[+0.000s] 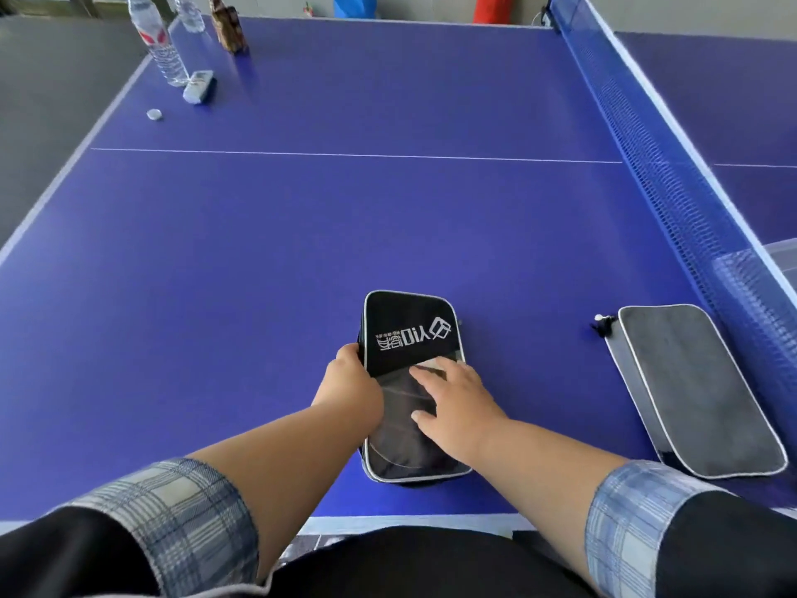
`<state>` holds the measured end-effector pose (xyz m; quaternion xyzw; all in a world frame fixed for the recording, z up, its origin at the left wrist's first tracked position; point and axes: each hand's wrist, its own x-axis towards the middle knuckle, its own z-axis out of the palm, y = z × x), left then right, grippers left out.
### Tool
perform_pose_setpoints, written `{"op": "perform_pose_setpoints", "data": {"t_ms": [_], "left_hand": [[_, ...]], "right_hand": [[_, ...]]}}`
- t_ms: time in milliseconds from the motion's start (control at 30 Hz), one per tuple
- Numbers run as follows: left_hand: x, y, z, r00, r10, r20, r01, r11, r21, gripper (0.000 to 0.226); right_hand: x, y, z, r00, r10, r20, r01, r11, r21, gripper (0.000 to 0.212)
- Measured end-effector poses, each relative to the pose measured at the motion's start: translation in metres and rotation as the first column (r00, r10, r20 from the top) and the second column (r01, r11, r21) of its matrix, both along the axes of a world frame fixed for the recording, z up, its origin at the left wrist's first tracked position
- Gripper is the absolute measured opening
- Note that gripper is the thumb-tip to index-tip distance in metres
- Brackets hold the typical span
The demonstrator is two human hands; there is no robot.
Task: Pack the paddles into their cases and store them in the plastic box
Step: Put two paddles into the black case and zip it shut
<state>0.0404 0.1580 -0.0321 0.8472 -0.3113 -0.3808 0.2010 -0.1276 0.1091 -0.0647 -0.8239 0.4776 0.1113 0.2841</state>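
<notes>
The person stands at the near edge of the blue table (302,235) with the black case (409,330) lying flat in front of them, logo side up. The left hand (351,377) grips the case's left edge, fingers curled round it. The right hand (457,403) lies flat on the lower half and presses down with straight, spread fingers. No paddle shows, so I cannot tell whether one is already inside. It looks to me like the closing stage for this case: flattening it and steadying it so the zip can run. The next move probably calls for the right hand to find the zip pull while the left keeps the edge pinned. A grey case (690,381) lies well apart on the right, close to the net (673,187), its cord pull (601,325) at the far corner. The plastic box (782,256) sits beyond the net, barely in view, so storing means a reach across.
</notes>
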Motion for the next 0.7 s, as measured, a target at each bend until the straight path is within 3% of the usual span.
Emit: {"op": "perform_pose_setpoints", "data": {"t_ms": [100,200,267,367,433,533,600,700], "left_hand": [[0.014,0.005,-0.023,0.996,-0.061,0.066,0.054,0.993,0.105,0.053],[0.016,0.006,-0.040,0.993,-0.061,0.099,0.044,0.984,0.174,0.058],[0.010,0.003,-0.045,0.971,-0.103,0.216,0.067,0.984,0.167,0.068],[-0.002,-0.005,-0.049,0.874,-0.274,0.401,0.288,0.957,0.026,0.086],[-0.012,-0.018,-0.051,0.798,-0.402,0.450,0.464,0.885,-0.033,0.081],[-0.036,-0.040,-0.058,0.678,-0.554,0.484,0.634,0.773,-0.002,0.068],[-0.049,-0.044,-0.069,0.653,-0.577,0.490,0.641,0.766,0.046,0.068],[-0.053,-0.034,-0.086,0.690,-0.503,0.521,0.535,0.839,0.101,0.074]], "right_hand": [[0.003,0.010,-0.014,0.996,0.002,-0.091,0.001,1.000,0.028,0.073],[0.001,0.015,-0.021,0.999,-0.023,-0.048,0.024,0.999,0.024,0.072],[-0.002,0.018,-0.021,0.997,-0.066,0.029,0.066,0.998,0.025,0.068],[-0.013,0.015,-0.014,0.968,-0.173,0.180,0.173,0.985,0.017,0.057],[-0.023,0.002,-0.008,0.938,-0.245,0.244,0.254,0.967,-0.005,0.051],[-0.034,-0.033,-0.003,0.894,-0.355,0.273,0.367,0.930,0.009,0.046],[-0.038,-0.060,-0.005,0.883,-0.396,0.251,0.399,0.916,0.039,0.045],[-0.039,-0.101,-0.015,0.899,-0.383,0.213,0.374,0.924,0.086,0.044]]}}
